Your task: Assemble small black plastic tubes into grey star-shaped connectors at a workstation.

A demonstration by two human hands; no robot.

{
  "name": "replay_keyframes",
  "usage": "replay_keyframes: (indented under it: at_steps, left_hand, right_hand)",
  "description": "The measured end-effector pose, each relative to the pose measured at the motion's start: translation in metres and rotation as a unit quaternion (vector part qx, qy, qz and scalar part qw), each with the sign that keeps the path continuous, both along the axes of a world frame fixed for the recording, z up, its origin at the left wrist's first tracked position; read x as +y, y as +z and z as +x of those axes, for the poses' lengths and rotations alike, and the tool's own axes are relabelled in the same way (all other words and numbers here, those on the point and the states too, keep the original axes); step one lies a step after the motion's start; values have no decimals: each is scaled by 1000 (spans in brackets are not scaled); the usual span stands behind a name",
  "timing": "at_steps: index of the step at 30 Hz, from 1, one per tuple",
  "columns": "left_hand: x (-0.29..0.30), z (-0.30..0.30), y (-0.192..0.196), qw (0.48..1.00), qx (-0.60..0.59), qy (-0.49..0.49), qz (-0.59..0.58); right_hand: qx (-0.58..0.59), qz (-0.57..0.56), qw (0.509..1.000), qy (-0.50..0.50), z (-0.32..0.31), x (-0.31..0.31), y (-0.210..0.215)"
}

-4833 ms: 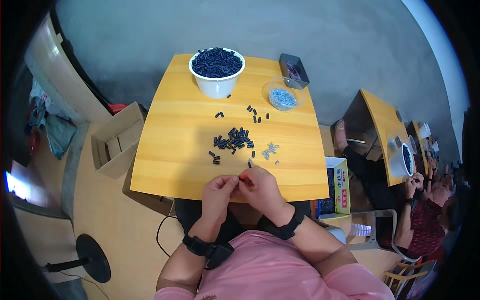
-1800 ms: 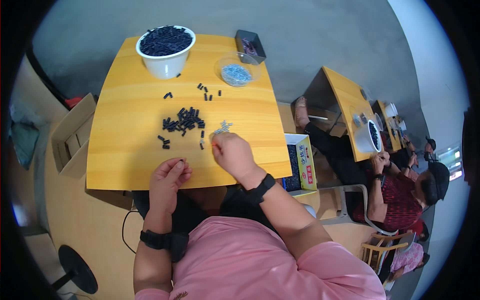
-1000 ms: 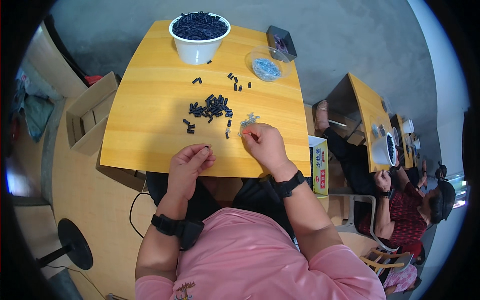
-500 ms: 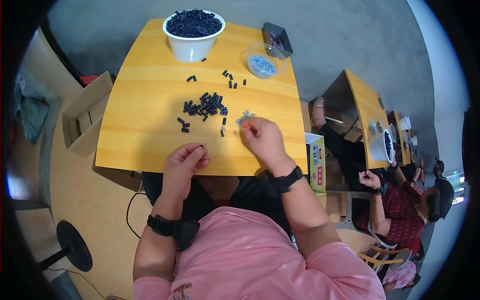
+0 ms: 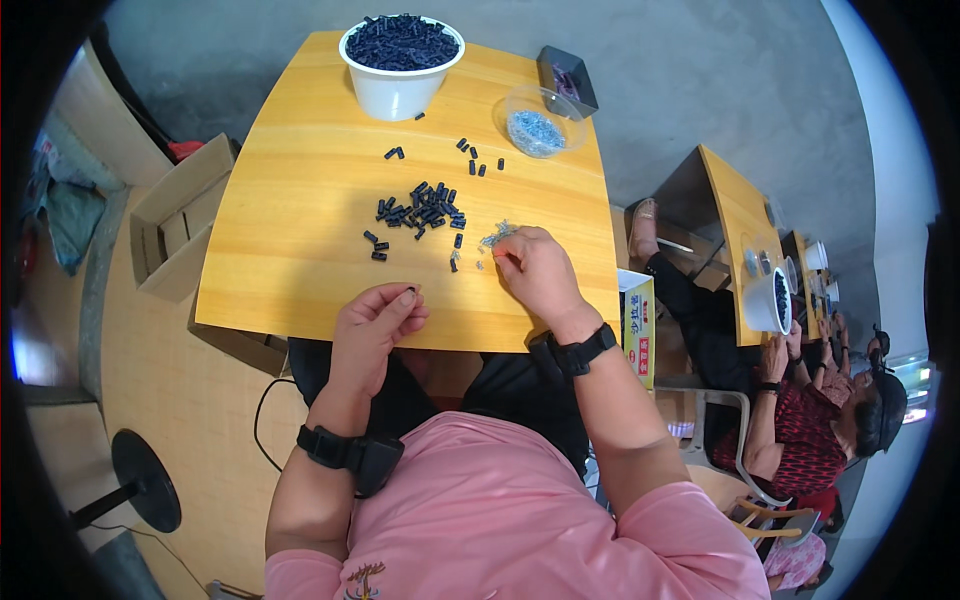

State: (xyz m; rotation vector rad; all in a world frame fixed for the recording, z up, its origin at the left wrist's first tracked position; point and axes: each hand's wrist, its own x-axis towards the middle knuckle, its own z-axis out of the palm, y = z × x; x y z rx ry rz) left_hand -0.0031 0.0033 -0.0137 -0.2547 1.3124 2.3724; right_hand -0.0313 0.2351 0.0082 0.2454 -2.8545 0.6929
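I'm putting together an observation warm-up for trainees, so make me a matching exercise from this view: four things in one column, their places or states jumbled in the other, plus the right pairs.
Column one
1. White bucket
2. Clear round bowl
3. Dark rectangular tray
4. Right hand

Column two
A. At the small pile of silvery pieces
B. At the far right corner of the wooden table
C. Heaped with black pieces
D. Holds silvery-blue pieces

Pairs: 1-C, 2-D, 3-B, 4-A
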Motion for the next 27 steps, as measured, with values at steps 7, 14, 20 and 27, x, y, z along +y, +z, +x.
replay_keyframes:
  at_steps: [7,14,20,27]
  left_hand:
    - [-1,-1,-2,1000,10,-6,10]
    - [0,-1,-1,1000,6,-4,7]
    - [0,-1,-2,1000,7,-6,8]
    - [1,-1,-2,1000,7,1,2]
  right_hand:
    - [21,-65,997,-30,6,15,8]
    - [4,-50,997,-60,14,32,8]
    - [-6,-62,998,-33,19,28,7]
    - [-1,-74,997,-11,12,14,9]
